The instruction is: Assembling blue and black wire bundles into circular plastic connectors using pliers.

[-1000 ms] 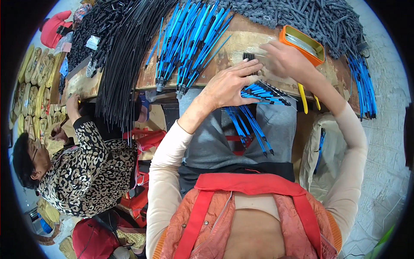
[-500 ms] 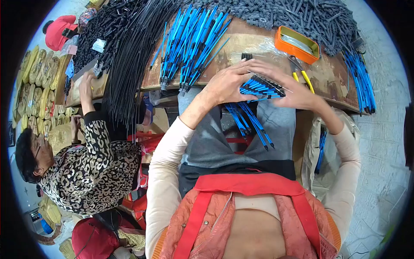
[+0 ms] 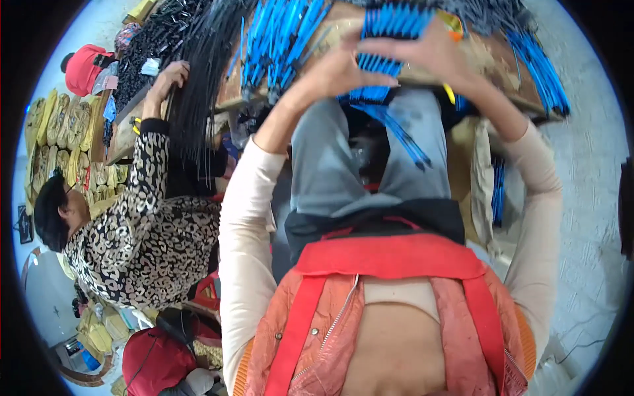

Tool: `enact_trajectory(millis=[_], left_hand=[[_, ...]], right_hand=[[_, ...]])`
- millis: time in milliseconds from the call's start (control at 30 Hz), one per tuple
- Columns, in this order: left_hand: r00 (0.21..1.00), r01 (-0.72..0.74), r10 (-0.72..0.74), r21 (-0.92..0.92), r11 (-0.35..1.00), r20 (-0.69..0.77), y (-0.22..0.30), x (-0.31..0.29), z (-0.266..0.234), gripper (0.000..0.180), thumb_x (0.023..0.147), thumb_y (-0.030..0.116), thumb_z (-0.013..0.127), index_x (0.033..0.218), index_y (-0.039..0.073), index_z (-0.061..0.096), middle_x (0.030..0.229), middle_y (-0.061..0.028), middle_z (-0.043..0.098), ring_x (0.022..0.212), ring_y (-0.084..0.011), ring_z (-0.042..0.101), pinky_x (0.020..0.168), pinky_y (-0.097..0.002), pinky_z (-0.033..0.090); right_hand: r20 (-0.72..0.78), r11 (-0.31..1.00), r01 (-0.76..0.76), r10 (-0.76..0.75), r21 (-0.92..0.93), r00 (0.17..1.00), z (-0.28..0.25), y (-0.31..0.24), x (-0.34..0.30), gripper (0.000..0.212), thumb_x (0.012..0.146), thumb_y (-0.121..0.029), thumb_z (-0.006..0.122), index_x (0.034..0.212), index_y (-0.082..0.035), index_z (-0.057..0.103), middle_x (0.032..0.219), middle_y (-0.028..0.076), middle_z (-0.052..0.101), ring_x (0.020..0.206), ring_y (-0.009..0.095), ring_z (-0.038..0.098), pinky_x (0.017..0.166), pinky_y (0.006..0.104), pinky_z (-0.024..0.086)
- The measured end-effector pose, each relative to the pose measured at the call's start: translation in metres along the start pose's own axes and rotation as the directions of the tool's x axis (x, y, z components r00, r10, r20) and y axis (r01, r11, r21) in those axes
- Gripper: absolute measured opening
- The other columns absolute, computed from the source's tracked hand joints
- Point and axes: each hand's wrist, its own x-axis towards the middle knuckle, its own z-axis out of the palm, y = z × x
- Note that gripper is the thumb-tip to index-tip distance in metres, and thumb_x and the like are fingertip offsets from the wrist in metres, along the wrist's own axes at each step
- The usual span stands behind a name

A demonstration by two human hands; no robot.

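Note:
Above the table's near edge I hold a wide bundle of thin blue rods with black tips (image 3: 380, 74). My left hand (image 3: 337, 69) grips its left side, the thumb stretched across the near face. From the right, my right hand (image 3: 432, 56) lies round the bundle with its thumb across the rods; motion blurs its fingers. More blue rods (image 3: 403, 135) with black ends slant down over my lap below the hands. Left of my left hand, a large pile of blue rods (image 3: 277, 43) rests on the wooden table (image 3: 492, 63).
Long black rods (image 3: 198, 86) hang over the table edge at left. Dark grey parts (image 3: 489, 16) are heaped at the back. More blue rods (image 3: 538, 72) lie at the right corner, near a yellow handle (image 3: 450, 92). A co-worker in a patterned top (image 3: 139, 244) sits at left.
My hands and the bundle have moved up and away over the table. The view has tilted nearer. The co-worker's hand has shifted toward the black rods.

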Motion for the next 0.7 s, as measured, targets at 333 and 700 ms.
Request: enact_trajectory(millis=[333, 700], left_hand=[[0.724, 0.636, -0.398, -0.322, 0.701, 0.564, -0.004, -0.112, 0.062, 0.029, 0.085, 0.015, 0.074, 0.11, 0.005, 0.067, 0.1, -0.002, 0.069, 0.096, -0.0118, 0.064, 0.084, -0.0295, 0.052], [0.685, 0.728, -0.501, -0.506, 0.463, 0.528, -0.01, -0.145, 0.098, 0.043, 0.084, 0.005, 0.068, 0.125, 0.006, 0.055, 0.114, -0.0061, 0.063, 0.102, -0.0179, 0.064, 0.085, -0.0336, 0.055]], right_hand=[[0.031, 0.667, -0.355, 0.446, 0.655, 0.895, 0.087, 0.004, -0.079, 0.029, 0.087, -0.016, 0.07, 0.11, 0.001, 0.066, 0.102, 0.01, 0.071, 0.097, 0.019, 0.069, 0.087, 0.0308, 0.054], [-0.026, 0.44, -0.421, 0.716, 0.793, 0.698, 0.1, -0.021, -0.109, 0.026, 0.084, -0.02, 0.075, 0.103, -0.003, 0.071, 0.086, 0.004, 0.071, 0.074, 0.009, 0.067, 0.065, 0.0237, 0.053]])
